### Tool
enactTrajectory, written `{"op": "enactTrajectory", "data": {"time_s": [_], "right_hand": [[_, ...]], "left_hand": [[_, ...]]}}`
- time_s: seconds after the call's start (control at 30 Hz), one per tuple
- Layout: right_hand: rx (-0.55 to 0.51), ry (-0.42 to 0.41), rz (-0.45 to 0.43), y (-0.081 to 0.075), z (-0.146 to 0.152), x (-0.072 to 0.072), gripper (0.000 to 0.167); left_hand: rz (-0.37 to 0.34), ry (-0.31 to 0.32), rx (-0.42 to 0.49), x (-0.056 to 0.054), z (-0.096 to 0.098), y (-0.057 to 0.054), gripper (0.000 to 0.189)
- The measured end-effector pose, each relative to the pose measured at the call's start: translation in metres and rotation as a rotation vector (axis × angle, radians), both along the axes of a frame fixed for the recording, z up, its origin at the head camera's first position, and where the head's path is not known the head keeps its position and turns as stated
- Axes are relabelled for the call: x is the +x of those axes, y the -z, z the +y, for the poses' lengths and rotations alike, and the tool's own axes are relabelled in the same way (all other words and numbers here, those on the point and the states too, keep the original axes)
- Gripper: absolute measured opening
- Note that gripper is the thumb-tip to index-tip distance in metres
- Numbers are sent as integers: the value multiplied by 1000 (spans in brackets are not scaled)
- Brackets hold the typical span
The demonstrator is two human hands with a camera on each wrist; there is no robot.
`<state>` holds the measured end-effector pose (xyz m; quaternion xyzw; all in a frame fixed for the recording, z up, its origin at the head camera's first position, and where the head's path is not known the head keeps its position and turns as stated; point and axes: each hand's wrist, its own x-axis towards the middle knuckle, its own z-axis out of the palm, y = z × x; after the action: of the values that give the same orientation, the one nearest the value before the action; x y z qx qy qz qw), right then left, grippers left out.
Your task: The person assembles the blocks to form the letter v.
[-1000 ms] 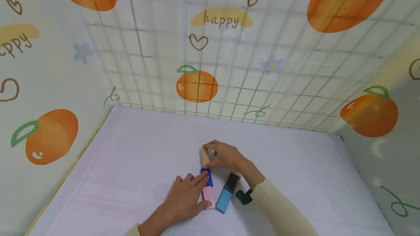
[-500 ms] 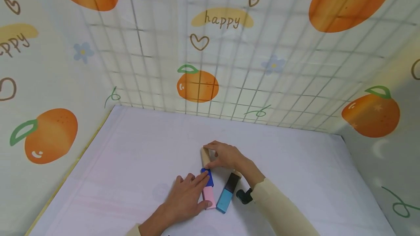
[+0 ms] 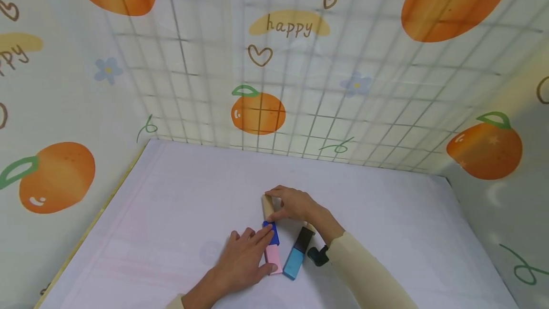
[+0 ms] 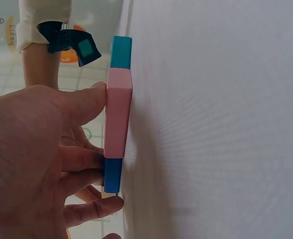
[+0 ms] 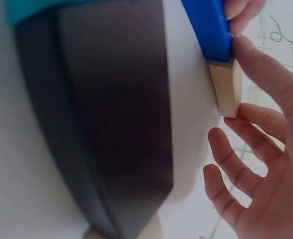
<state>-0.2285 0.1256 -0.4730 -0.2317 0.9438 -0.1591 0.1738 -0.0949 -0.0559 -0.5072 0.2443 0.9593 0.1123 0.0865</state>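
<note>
A natural wooden block (image 3: pixel 268 206), a blue block (image 3: pixel 275 238) and a pink block (image 3: pixel 272 256) lie end to end on the white table. My right hand (image 3: pixel 298 205) spans the wooden block, index finger at its far end and thumb by its near end, close to the blue block. My left hand (image 3: pixel 243 262) rests on the row, fingertips on the blue block and thumb on the pink one. To the right a light blue block (image 3: pixel 293 263) and a dark brown block (image 3: pixel 304 239) form a slanted row. Another wooden piece (image 3: pixel 310 227) shows partly beyond them, under my right wrist.
A black wrist camera (image 3: pixel 318 256) sits under my right wrist, just right of the slanted row. White walls printed with oranges surround the table (image 3: pixel 193 190) at the back and both sides. The table's left edge has a yellow strip (image 3: pixel 96 213).
</note>
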Motion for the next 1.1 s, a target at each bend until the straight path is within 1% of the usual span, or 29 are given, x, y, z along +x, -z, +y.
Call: {"op": "enactTrajectory", "data": {"time_s": [0.23, 0.5, 0.73, 1.0, 1.1], "right_hand": [[4, -2, -4, 1, 0, -1, 78], [2, 2, 23, 1, -2, 0, 72], [-6, 3, 27, 1, -2, 1, 71], [2, 7, 18, 1, 0, 1, 73], [-33, 46, 2, -2, 3, 3, 74]], "left_hand": [[1, -3, 2, 0, 0, 1, 81], [17, 2, 16, 0, 0, -1, 81], [-3, 3, 23, 0, 0, -3, 80], [-4, 3, 15, -1, 1, -5, 80], [-7, 2, 11, -1, 1, -4, 81]]}}
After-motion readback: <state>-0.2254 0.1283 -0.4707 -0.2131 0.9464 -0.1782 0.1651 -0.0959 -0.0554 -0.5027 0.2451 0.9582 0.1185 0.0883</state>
